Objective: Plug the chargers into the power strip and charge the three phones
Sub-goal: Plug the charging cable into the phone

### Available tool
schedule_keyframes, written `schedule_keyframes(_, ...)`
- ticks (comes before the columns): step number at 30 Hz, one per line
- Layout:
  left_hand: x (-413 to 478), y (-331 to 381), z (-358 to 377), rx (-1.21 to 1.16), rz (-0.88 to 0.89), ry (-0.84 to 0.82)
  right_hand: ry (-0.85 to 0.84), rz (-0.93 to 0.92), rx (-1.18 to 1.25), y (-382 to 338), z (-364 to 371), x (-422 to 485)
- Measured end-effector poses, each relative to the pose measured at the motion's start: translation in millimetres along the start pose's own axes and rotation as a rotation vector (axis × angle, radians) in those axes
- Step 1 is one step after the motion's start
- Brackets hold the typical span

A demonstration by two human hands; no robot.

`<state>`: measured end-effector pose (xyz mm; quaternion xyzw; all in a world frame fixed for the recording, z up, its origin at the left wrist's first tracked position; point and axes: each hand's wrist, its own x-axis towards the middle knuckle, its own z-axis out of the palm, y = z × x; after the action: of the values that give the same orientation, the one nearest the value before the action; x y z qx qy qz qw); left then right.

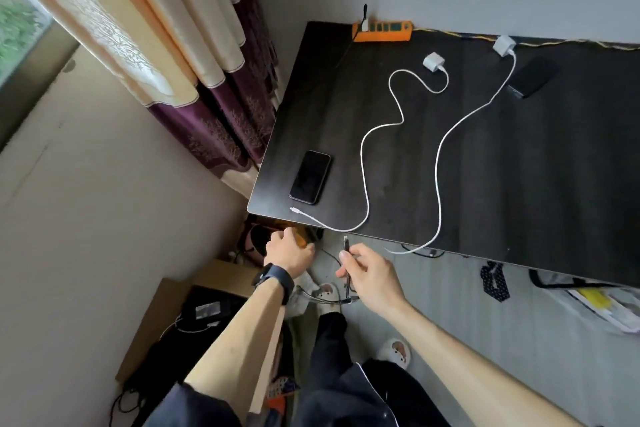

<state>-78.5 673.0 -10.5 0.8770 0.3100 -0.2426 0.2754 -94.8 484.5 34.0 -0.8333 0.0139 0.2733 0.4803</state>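
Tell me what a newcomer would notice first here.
Two white cables snake across the dark table from loose white chargers toward the near edge. An orange power strip sits at the far edge. In front of the near edge, the right hand pinches a dark cable, plug end up.

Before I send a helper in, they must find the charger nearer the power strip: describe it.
On the dark table, find the orange power strip against the far wall. The charger is the white cube near its right end; the other cube, farther right, has a phone beside it.
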Motion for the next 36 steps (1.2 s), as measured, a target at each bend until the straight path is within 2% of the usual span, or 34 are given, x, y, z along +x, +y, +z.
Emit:
schedule_keyframes(2, 27.1, 17.8, -10.5, 0.011, 0.067, 0.063, 0.032, 0.054, 0.023, 0.4, 1.9, 9.9)
schedule_keyframes(7, 104.9, 63.2, -25.6, 0.067, 0.199, 0.057, 0.145, 0.148, 0.053, -12.4, 1.1, 38.7)
schedule_keyframes(15, 155.1, 80.7, -17.7, 0.221, 0.202, 0.051, 0.276, 0.217, 0.090, -18.2, -0.7, 80.1)
schedule_keyframes(17, 160.0, 80.9, -23.1, 0.105, 0.077, -0.002, 0.284, 0.234, 0.093, -17.0, 1.3, 82.8)
schedule_keyframes(18, 164.2, 81.8, -27.2, -0.067, -0.015, -0.074, 0.290, 0.244, 0.108, -17.2, 2.1, 84.1)
schedule_keyframes(20, 153.3, 84.1, -43.4, -0.643, -0.144, -0.341, 0.300, 0.244, 0.139, -20.7, 3.3, 82.4)
schedule_keyframes(21, 142.7, 83.3, -50.5, -0.854, -0.198, -0.511, 0.303, 0.240, 0.142, -23.6, 4.0, 81.4)
schedule_keyframes(23, 125.7, 81.8, -54.3, -1.075, -0.215, -0.687, 0.316, 0.232, 0.157, -27.7, 5.3, 81.7)
schedule_keyframes(26, 99.3, 87.0, -64.2, -1.154, -0.136, -0.801, 0.354, 0.191, 0.202, -47.9, -0.6, 80.1)
schedule_keyframes(29, 79.2, 99.6, -73.6, -1.100, -0.080, -0.802, 0.368, 0.080, 0.228, -69.0, -8.9, 78.4)
schedule_keyframes(33, 69.9, 110.4, -78.7, -1.079, -0.030, -0.690, 0.367, -0.033, 0.143, -79.2, -18.3, 82.6)
schedule_keyframes(36, 63.8, 107.7, -81.5, -1.155, 0.065, -0.598, 0.415, -0.078, 0.103, -82.4, -26.0, 86.9)
